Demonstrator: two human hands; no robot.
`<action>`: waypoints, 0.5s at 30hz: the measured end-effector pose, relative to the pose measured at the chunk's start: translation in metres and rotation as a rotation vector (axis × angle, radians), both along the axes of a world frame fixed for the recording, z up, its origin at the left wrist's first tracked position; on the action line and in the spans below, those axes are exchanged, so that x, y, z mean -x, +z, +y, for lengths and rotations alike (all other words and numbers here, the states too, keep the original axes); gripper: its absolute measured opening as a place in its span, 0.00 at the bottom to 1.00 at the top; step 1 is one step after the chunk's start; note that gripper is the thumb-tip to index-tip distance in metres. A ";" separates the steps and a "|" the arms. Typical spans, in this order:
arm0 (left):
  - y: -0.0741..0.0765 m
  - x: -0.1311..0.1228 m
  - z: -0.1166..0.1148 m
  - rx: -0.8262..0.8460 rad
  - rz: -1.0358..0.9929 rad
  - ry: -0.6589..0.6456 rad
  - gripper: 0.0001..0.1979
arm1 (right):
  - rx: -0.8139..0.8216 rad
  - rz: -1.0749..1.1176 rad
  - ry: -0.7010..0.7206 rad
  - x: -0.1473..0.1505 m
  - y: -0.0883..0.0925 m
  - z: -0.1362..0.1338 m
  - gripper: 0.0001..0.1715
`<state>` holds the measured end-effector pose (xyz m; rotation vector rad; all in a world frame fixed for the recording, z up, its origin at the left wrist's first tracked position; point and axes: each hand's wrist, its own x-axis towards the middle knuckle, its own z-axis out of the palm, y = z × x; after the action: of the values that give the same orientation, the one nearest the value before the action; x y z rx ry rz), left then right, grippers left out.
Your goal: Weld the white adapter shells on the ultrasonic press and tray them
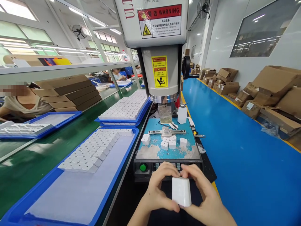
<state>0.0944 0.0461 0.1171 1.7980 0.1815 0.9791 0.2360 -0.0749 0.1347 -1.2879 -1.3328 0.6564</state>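
Note:
Both hands are in front of the press, fingers closed round a white plastic housing (181, 191), a small block with rounded edges. My left hand (160, 188) grips its left side, with the thumb low and fingers at the top. On its right side, my right hand (204, 194) holds it with fingers above and thumb underneath. Beyond them is the press's blue worktable (172, 153), where several small white housings (172, 144) lie in front of a metal fixture (166, 132). The press's clear horn-like block (165, 113) hangs above the fixture.
To the left, a blue tray (117, 179) carries rows of white housings, with stacked full trays (117, 121) behind. A white bottle (182, 113) stands on the worktable. A green button (143, 167) is on the base. Another person (25, 100) sits across the green conveyor (47, 157). Cardboard boxes (270, 91) line the right wall.

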 end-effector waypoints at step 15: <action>-0.003 0.004 -0.003 0.190 0.047 -0.078 0.25 | -0.103 -0.266 -0.123 0.011 0.001 0.006 0.40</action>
<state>0.0905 0.0431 0.1144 1.6420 0.2244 0.8366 0.2248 -0.0689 0.1358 -1.3957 -1.4673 0.3348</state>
